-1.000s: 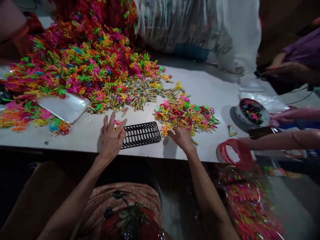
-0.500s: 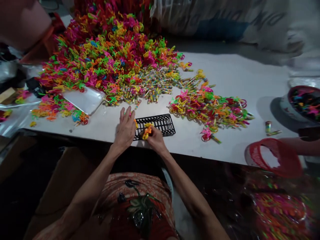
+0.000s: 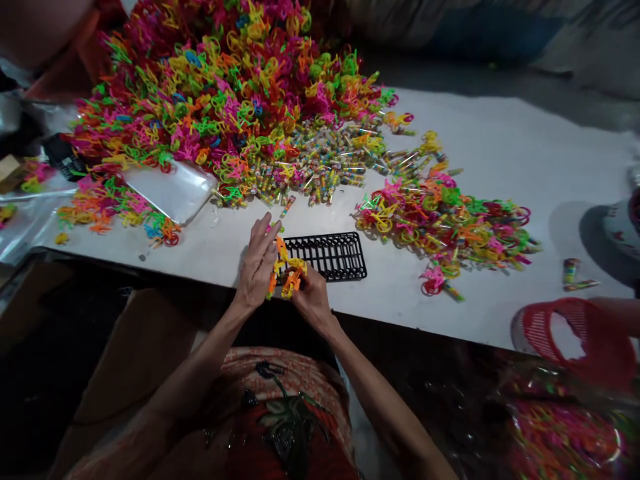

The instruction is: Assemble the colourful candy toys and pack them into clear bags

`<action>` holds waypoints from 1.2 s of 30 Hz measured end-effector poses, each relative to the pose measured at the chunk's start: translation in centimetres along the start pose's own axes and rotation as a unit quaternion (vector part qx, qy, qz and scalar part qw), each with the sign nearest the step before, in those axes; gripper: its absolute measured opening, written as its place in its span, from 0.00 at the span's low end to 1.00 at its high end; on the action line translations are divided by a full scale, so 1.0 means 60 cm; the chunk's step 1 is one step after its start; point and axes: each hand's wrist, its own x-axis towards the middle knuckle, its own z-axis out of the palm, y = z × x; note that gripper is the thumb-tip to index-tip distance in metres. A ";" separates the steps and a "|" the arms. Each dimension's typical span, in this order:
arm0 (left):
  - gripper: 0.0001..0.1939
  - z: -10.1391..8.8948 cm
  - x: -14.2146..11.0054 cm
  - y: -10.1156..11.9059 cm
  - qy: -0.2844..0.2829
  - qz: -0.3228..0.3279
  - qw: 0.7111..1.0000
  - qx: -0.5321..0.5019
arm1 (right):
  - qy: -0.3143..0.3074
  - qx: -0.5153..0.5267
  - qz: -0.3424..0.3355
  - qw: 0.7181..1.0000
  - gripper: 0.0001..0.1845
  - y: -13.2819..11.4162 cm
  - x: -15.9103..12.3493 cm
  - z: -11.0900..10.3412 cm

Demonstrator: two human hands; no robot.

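My left hand (image 3: 256, 263) rests at the left end of a black plastic rack (image 3: 333, 257), its fingers stretched out and close together. Orange and yellow plastic pieces (image 3: 280, 257) show along its right side; whether they stand in the rack or lean on the palm I cannot tell. My right hand (image 3: 313, 293) is closed at the rack's front edge, pinching small orange and yellow plastic toy pieces (image 3: 292, 283). Its fingertips are partly hidden behind them. The rack's slots to the right are bare. A small printed tube (image 3: 287, 206) lies just beyond my left hand.
A large heap of bright plastic pieces (image 3: 200, 107) covers the back left, with printed tubes (image 3: 325, 160) before it. Clear plastic bags (image 3: 170, 190) lie left. A smaller pile (image 3: 445, 220) sits right. A red basket (image 3: 537, 327) and patterned bowl (image 3: 623, 227) stand far right.
The view has shifted, so the table sits differently in it. My left hand has turned more upright, uncovering more orange and yellow pieces beside it. My right hand still grips its pieces.
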 end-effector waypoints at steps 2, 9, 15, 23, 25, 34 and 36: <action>0.24 -0.007 -0.002 0.004 0.003 0.000 1.000 -0.006 | 0.025 0.053 0.036 0.998 0.03 -0.003 -0.006 -0.001; 0.26 -0.015 -0.014 0.021 0.012 -0.004 1.000 0.021 | 0.044 -0.055 0.112 0.991 0.06 -0.005 0.017 -0.084; 0.28 0.000 -0.028 0.021 0.022 -0.023 0.999 0.026 | 0.048 -0.382 0.134 0.913 0.11 -0.019 0.057 -0.121; 0.31 0.016 -0.027 -0.006 -0.027 0.054 0.994 0.089 | -0.167 -0.168 -0.097 0.967 0.10 -0.013 0.122 -0.035; 0.31 0.019 -0.027 -0.009 -0.023 0.064 0.994 0.090 | -0.152 -0.171 -0.106 0.968 0.09 -0.002 0.129 -0.026; 0.30 0.024 -0.028 0.007 -0.005 0.056 0.993 0.100 | -0.161 -0.237 -0.082 0.955 0.07 0.000 0.127 -0.026; 0.30 0.025 -0.027 0.008 -0.010 0.054 0.993 0.107 | -0.164 -0.271 -0.061 0.946 0.08 -0.008 0.129 -0.019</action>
